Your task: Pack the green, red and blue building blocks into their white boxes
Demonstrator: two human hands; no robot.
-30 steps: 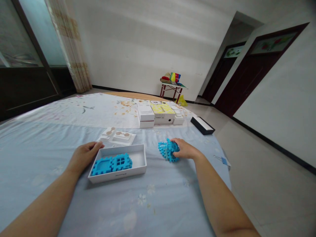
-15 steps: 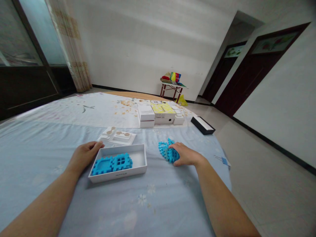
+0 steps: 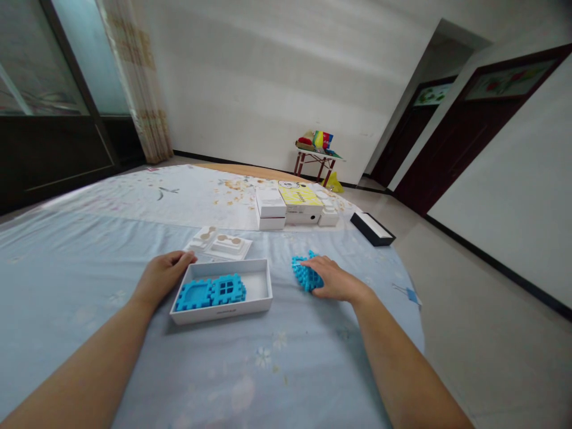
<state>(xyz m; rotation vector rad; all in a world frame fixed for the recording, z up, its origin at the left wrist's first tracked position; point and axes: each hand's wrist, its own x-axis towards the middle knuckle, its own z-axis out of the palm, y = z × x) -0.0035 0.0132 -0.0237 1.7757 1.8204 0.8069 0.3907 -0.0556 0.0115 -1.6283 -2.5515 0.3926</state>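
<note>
A shallow white box [image 3: 223,315] sits on the blue cloth, with blue interlocking plastic pieces [image 3: 196,296] lying in its left and middle part. One of these has a window grid. My left hand [image 3: 164,275] is closed at the box's back left corner, its fingertips at the rim. To the right of the box, my right hand [image 3: 333,278] is curled over a small cluster of blue toothed building pieces [image 3: 304,275] on the cloth. Its palm and fingers hide part of the cluster, so the number of pieces gripped is unclear.
White moulded trays [image 3: 230,245] lie behind the box. Farther back stand stacked white boxes [image 3: 270,210] and a yellow-and-white box [image 3: 304,208]. A black-edged box [image 3: 373,229] lies at the right, and a blue clip [image 3: 412,295] is at the cloth's right edge.
My right hand's fingers have shifted over the blue pieces, which look more bunched together. My left hand stays at the box corner. The whole view has swung slightly.
</note>
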